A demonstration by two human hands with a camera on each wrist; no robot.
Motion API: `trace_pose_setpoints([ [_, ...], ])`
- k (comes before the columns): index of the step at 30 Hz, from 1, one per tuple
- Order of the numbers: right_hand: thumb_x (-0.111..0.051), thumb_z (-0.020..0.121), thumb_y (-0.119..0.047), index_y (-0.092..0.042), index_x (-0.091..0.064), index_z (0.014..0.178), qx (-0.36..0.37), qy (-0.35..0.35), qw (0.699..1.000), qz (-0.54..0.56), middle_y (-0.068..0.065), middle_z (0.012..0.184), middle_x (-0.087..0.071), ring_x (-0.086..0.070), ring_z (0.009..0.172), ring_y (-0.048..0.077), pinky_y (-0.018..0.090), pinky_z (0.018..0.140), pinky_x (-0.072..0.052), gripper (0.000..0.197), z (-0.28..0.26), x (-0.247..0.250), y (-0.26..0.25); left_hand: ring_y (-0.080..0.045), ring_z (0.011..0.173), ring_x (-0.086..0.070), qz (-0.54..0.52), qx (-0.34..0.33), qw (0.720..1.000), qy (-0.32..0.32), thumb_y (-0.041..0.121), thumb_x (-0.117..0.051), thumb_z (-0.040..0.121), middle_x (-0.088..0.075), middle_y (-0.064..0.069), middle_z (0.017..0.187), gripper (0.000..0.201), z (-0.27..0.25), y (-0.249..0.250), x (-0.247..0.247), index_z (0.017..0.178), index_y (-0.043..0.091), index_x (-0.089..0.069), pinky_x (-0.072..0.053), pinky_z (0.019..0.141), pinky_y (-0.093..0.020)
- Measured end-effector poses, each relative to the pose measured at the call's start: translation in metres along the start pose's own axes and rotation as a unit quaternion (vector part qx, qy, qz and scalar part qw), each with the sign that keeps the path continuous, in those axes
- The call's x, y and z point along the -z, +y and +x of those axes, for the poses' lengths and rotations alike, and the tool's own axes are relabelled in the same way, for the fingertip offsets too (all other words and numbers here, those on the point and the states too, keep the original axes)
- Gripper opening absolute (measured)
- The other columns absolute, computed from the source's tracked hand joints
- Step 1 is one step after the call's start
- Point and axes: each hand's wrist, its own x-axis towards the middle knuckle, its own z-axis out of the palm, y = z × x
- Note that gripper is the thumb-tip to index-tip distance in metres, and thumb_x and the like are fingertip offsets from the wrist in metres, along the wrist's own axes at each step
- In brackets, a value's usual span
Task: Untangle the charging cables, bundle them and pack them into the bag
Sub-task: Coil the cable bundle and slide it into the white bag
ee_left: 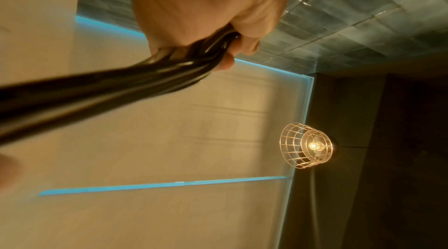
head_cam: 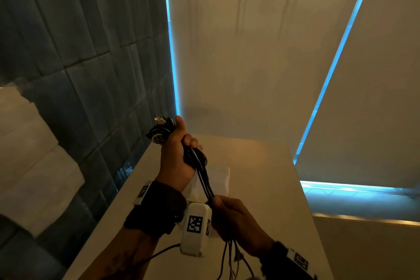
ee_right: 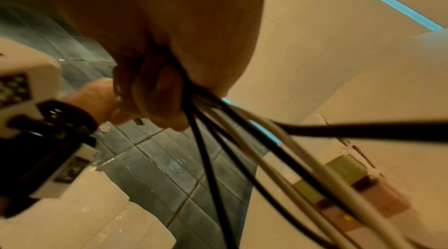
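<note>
My fingers (head_cam: 193, 141) on the left hand (head_cam: 175, 161) are curled tight round the coiled end of the bunch of thin black and white charging cables (head_cam: 205, 183), thumb up along the coil, while my right hand (head_cam: 236, 220) is closed in a fist round the same bunch lower down, so a short straight run of cable stretches taut between the two fists, held in the air above the pale beige tabletop (head_cam: 268, 188). Below my right fist the loose tails fan out and dangle towards me, black ones and a couple of whitish ones, which the right wrist view shows splaying apart just under my knuckles. I judge these cables light and limp, smooth-jacketed and a bit slippery, springy enough that the coil would unwind if I slackened the left grip; the metal plug poking out above my left thumb is the stiff, snag-prone part, so I would hold on the soft cord and not pull on plugs. The best place to take hold seems to be where I have it: one hand pinning the loops, the other sliding along the bunch to gather the tails. A flat translucent white plastic bag (head_cam: 221, 179) lies on the tabletop just beyond my hands, underneath the stretched cables. To my left stands a dark blue-grey tiled wall (head_cam: 86, 57); ahead hang cream roller blinds (head_cam: 250, 52) edged with blue light.
</note>
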Motion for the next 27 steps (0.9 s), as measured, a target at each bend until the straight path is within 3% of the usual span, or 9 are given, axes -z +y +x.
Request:
trace_pose_setpoints([
  [2,-0.041,0.095,-0.042,-0.030,-0.065,0.074,-0.009,-0.013,1.000,-0.015,-0.009,0.059,-0.041,-0.033,0.049,0.007,0.022,0.046,-0.027,0.034,0.003,0.004,0.004,-0.004,0.040,-0.037,-0.020,0.010,0.999,-0.028,0.043,-0.065,0.072,-0.034,0.009,0.045,0.033,-0.007,0.002,-0.006,0.059,0.024,-0.040,-0.033,0.056,-0.024],
  [4,-0.040,0.095,-0.042,-0.027,-0.063,0.076,-0.007,-0.020,0.998,-0.060,-0.009,0.061,-0.043,-0.034,0.052,0.007,0.024,0.049,-0.028,0.034,0.007,0.009,0.006,-0.004,0.038,-0.036,-0.053,0.019,0.997,-0.051,0.039,-0.066,0.069,-0.035,0.008,0.045,0.030,-0.014,0.001,-0.009,0.061,0.024,-0.042,-0.034,0.054,-0.023],
  [8,-0.044,0.095,-0.043,-0.020,-0.054,0.073,0.004,-0.045,0.985,-0.167,-0.013,0.063,-0.047,-0.038,0.054,0.005,0.020,0.051,-0.032,0.034,0.014,0.027,-0.002,-0.005,0.035,-0.033,-0.056,0.063,0.991,-0.103,0.039,-0.058,0.086,-0.033,0.008,0.042,0.036,-0.021,0.001,-0.005,0.060,0.019,-0.042,-0.035,0.044,-0.021],
  [12,-0.059,0.093,-0.039,-0.002,-0.058,0.068,0.016,-0.053,0.956,-0.288,0.003,0.061,-0.046,-0.040,0.052,0.005,0.015,0.051,-0.034,0.044,0.019,0.055,-0.023,-0.005,0.031,-0.031,0.022,0.147,0.967,-0.209,0.030,-0.065,0.081,-0.030,0.008,0.039,0.037,-0.024,0.010,0.005,0.059,0.016,-0.040,-0.036,0.042,-0.022],
  [14,-0.064,0.090,-0.032,-0.013,-0.062,0.065,0.013,-0.081,0.935,-0.345,0.002,0.059,-0.050,-0.044,0.053,0.005,0.018,0.054,-0.035,0.032,0.022,0.063,-0.039,-0.006,0.031,-0.029,0.091,0.169,0.948,-0.252,0.021,-0.074,0.066,-0.029,0.006,0.039,0.040,-0.028,0.012,0.010,0.064,0.014,-0.034,-0.036,0.042,-0.022],
  [16,-0.067,0.088,-0.032,-0.022,-0.064,0.066,0.003,-0.119,0.913,-0.391,0.001,0.060,-0.054,-0.046,0.056,0.010,0.024,0.058,-0.038,0.024,0.026,0.065,-0.055,-0.008,0.032,-0.027,0.154,0.185,0.932,-0.271,0.021,-0.070,0.068,-0.027,0.005,0.041,0.039,-0.030,0.010,0.017,0.065,0.014,-0.032,-0.034,0.042,-0.022],
  [20,-0.071,0.085,-0.026,-0.015,-0.072,0.081,-0.017,-0.156,0.881,-0.447,-0.010,0.061,-0.059,-0.049,0.058,0.002,0.018,0.060,-0.041,0.012,0.029,0.071,-0.083,-0.010,0.035,-0.026,0.238,0.205,0.909,-0.276,0.021,-0.069,0.076,-0.028,0.003,0.044,0.036,-0.037,0.006,0.025,0.068,0.014,-0.035,-0.033,0.044,-0.023],
  [24,-0.073,0.084,-0.024,-0.011,-0.073,0.085,-0.018,-0.142,0.866,-0.479,-0.005,0.071,-0.067,-0.058,0.066,0.006,0.022,0.066,-0.047,0.013,0.034,0.076,-0.112,-0.011,0.039,-0.036,0.344,0.167,0.885,-0.264,0.020,-0.069,0.076,-0.037,0.002,0.048,0.025,-0.049,-0.008,0.027,0.090,0.008,-0.051,-0.035,0.044,-0.021],
  [27,-0.071,0.085,-0.023,-0.012,-0.072,0.083,0.004,-0.131,0.849,-0.511,-0.009,0.070,-0.065,-0.059,0.066,0.003,0.015,0.063,-0.046,0.011,0.041,0.074,-0.126,-0.014,0.051,-0.051,0.389,0.105,0.878,-0.259,0.022,-0.071,0.073,-0.050,0.001,0.054,0.011,-0.053,-0.017,0.024,0.076,0.015,-0.063,-0.046,0.056,-0.025],
])
